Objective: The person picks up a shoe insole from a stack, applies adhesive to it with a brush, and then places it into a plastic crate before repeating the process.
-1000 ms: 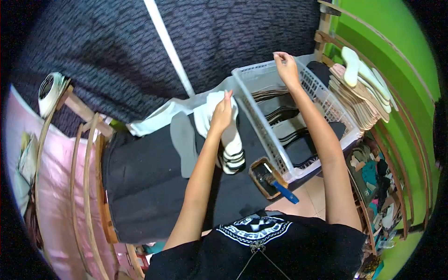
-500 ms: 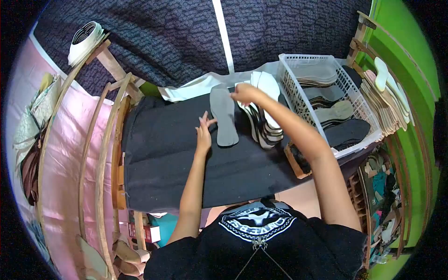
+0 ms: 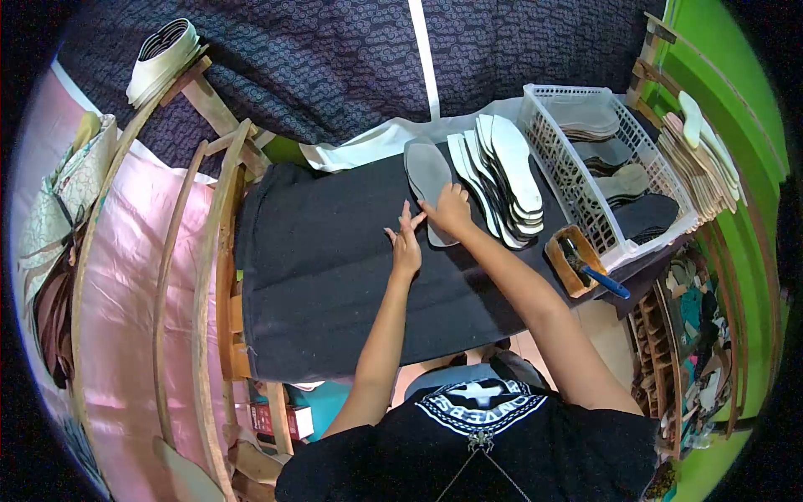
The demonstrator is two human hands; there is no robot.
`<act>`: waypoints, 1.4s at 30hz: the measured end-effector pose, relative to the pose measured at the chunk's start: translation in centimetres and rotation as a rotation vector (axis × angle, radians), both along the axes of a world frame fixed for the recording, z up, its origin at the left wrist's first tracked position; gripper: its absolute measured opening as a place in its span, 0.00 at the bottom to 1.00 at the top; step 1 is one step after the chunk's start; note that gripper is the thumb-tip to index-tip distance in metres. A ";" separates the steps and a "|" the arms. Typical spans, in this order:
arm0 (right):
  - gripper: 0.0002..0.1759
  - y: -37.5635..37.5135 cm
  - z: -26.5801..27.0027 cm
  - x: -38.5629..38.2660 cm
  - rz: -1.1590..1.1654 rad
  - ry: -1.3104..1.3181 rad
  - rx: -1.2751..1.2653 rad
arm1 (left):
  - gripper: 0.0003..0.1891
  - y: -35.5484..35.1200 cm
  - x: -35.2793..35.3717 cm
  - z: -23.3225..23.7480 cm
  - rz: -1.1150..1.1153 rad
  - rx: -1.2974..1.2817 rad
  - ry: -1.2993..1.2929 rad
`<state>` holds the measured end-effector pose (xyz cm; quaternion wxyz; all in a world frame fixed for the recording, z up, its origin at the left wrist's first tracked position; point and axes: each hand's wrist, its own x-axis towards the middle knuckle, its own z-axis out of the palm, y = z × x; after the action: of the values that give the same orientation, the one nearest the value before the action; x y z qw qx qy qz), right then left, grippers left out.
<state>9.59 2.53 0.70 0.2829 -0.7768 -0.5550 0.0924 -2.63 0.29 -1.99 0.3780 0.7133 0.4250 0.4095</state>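
Observation:
A grey shoe insole [image 3: 428, 167] lies lengthwise on the black-covered table [image 3: 318, 284], with a second edge showing along its side. My right hand [image 3: 452, 211] rests over its narrow middle, fingers bent together at the left edge; the fingertips are partly hidden. Close against that same edge is my left hand [image 3: 406, 247], its fingers stretched out and apart, with nothing visible in them. Just right of my right hand, a fanned stack of white-topped insoles [image 3: 512, 163] with dark layers lies on the cloth.
A white plastic basket [image 3: 577, 197] holding grey and black insoles stands at the right. Before it sits a small tray [image 3: 562, 272] with a blue-handled brush [image 3: 606, 283]. Beige sole pieces [image 3: 698, 180] hang on the right rack; wooden rails [image 3: 205, 276] border the left.
My right hand has moved down from the insole's upper right edge to its middle. My left hand has come closer. The view has shifted, and the tray and brush now show fully.

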 end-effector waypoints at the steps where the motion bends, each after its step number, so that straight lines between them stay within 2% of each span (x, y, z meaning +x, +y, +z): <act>1: 0.36 0.0 0.1 -0.1 -0.014 -0.005 -0.005 | 0.33 0.0 0.0 0.2 -0.003 -0.009 0.001; 5: 0.33 0.6 0.4 0.4 0.010 -0.104 -0.078 | 0.32 -0.4 0.2 0.9 0.013 -0.007 0.047; 9: 0.32 -0.6 1.7 1.5 0.034 0.003 -0.116 | 0.31 0.1 0.2 0.4 0.017 0.013 0.056; 11: 0.32 -1.6 1.4 2.5 0.087 -0.039 0.058 | 0.31 0.2 0.3 0.2 0.025 0.017 0.040; 12: 0.32 -2.3 1.1 3.0 0.116 -0.060 0.144 | 0.29 0.1 0.4 0.3 0.032 0.018 -0.021; 15: 0.32 -7.7 3.9 3.7 0.263 -0.090 0.225 | 0.26 0.6 0.8 -0.5 -0.154 -0.012 -0.460; 16: 0.32 -9.6 4.5 4.1 0.325 -0.094 0.248 | 0.32 -0.1 1.2 0.5 -0.192 -0.249 -0.654; 17: 0.31 -11.5 5.0 4.5 0.355 -0.064 0.218 | 0.35 -0.8 1.1 1.6 -0.274 -0.359 -0.743; 19: 0.30 -15.1 5.5 5.1 0.379 -0.030 0.199 | 0.41 -2.0 0.7 4.0 -0.423 -0.533 -0.852; 22: 0.31 -19.0 4.1 5.4 0.314 -0.061 0.116 | 0.42 -3.0 1.4 4.6 -0.511 -0.528 -0.938; 26: 0.32 -21.2 3.0 5.5 0.302 -0.112 0.072 | 0.39 -4.4 3.1 3.2 -0.520 -0.512 -0.959; 27: 0.31 -21.4 2.8 5.6 0.304 -0.078 0.035 | 0.32 -4.6 3.5 2.6 -0.511 -0.531 -1.027; 30: 0.29 -21.4 1.8 6.3 0.340 -0.185 0.125 | 0.28 -5.1 4.3 1.5 -0.332 -0.523 -0.942; 31: 0.27 -21.7 1.9 6.1 0.324 -0.188 0.149 | 0.25 -5.5 4.6 1.5 -0.247 -0.575 -0.978; 34: 0.24 -23.4 4.4 5.6 0.347 -0.105 0.243 | 0.24 -6.3 5.0 1.3 -0.177 -0.656 -1.000; 35: 0.19 -24.3 5.3 5.2 0.286 -0.052 0.329 | 0.23 -6.6 5.2 1.6 -0.161 -0.669 -1.003; 38: 0.18 -27.9 6.0 6.3 -0.022 -0.221 0.605 | 0.23 -6.6 5.6 1.3 -0.176 -0.652 -0.992; 40: 0.19 -29.1 4.5 7.9 -0.396 -0.290 0.909 | 0.24 -6.4 5.7 0.9 -0.242 -0.696 -1.003; 42: 0.21 -29.7 3.9 9.8 -0.642 -0.199 0.948 | 0.26 -6.5 5.9 0.8 -0.300 -0.739 -1.120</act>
<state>19.42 -27.20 4.64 0.5602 -0.6995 -0.2963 -0.3303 3.25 -6.26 -1.18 0.8118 0.2694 0.1739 0.4880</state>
